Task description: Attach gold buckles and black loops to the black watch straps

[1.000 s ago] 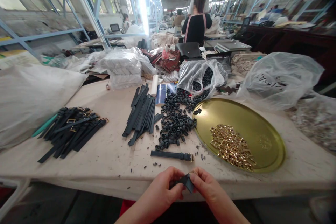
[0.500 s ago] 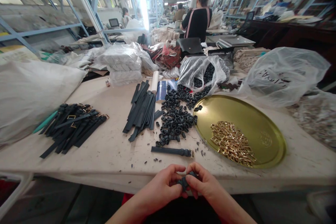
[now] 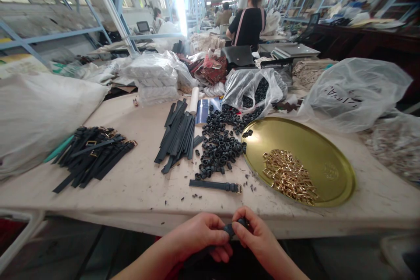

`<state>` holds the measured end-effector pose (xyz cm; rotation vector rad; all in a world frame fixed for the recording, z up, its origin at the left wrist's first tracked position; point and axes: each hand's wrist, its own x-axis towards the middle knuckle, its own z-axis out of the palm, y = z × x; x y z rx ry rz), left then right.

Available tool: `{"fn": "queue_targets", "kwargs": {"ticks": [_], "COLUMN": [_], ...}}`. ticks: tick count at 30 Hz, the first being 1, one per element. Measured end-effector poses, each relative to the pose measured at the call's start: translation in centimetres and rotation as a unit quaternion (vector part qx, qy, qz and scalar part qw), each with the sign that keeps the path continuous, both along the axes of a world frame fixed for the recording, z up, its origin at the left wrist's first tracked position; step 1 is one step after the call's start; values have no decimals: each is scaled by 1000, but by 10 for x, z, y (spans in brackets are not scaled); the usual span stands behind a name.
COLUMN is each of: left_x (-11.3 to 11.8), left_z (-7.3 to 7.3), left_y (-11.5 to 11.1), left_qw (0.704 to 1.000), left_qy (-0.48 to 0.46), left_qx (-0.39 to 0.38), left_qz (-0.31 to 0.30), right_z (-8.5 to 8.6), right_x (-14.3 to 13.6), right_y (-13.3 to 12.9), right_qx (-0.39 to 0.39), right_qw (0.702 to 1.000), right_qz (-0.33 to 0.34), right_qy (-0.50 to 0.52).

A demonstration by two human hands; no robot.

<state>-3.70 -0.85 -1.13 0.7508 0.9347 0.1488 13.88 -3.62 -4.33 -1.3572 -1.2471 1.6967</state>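
Note:
My left hand (image 3: 200, 236) and my right hand (image 3: 257, 236) meet just below the table's front edge, both pinching a dark watch strap (image 3: 231, 229) between thumbs and fingers. Most of the strap is hidden by my fingers. On the table just beyond lies one finished strap with a gold buckle (image 3: 215, 186). Behind it sits a heap of small black loops (image 3: 219, 146). To the right, a round gold tray (image 3: 328, 157) carries a pile of gold buckles (image 3: 288, 177).
Plain dark straps (image 3: 179, 138) lie mid-table; buckled straps (image 3: 92, 157) are piled at the left by a large white sack (image 3: 36, 118). Plastic bags (image 3: 354, 92) crowd the back and right. A person in black (image 3: 247, 26) stands at a far bench.
My hands have dropped slightly lower and nearer to me, turning the strap between the fingers. The view has tilted a little. Nothing on the table has moved.

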Motion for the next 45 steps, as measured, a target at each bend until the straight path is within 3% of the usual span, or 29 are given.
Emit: {"fn": "queue_targets", "kwargs": {"ticks": [4, 9, 13, 17, 25, 29, 32, 36, 38, 41, 43, 45], "left_x": [4, 16, 12, 3, 16, 12, 6, 6, 8, 10, 12, 16], "left_z": [-4, -1, 3, 8, 7, 16, 23, 24, 20, 10, -3, -17], "left_y": [-3, 1, 6, 10, 22, 29, 33, 40, 45, 51, 53, 53], "left_qw": [997, 991, 988, 963, 918, 913, 891, 838, 787, 647, 555, 480], "left_qy": [42, 69, 75, 138, 197, 159, 196, 247, 268, 316, 346, 341], "left_qx": [65, 113, 134, 224, 337, 366, 396, 467, 534, 669, 727, 769], "left_qz": [7, -2, -13, -50, -71, -83, -102, -135, -154, -184, -210, -247], "right_z": [5, 15, 20, 24, 8, 6, 6, 7, 5, -11, -32, -56], "right_x": [0, 3, 8, 13, 2, -4, -7, -7, -2, 9, 14, 15], "right_y": [-2, -3, 3, 9, 13, 19, 24, 30, 35, 47, 58, 68], "right_qx": [67, 189, 158, 146, 185, 146, 155, 199, 233, 326, 376, 422], "right_qw": [996, 968, 976, 981, 976, 986, 981, 966, 952, 902, 868, 850], "right_qz": [17, 24, 41, 58, -19, -58, -88, -100, -87, -60, -67, -29], "right_qy": [-65, -161, -145, -115, -111, -59, -78, -132, -176, -278, -317, -313]}}
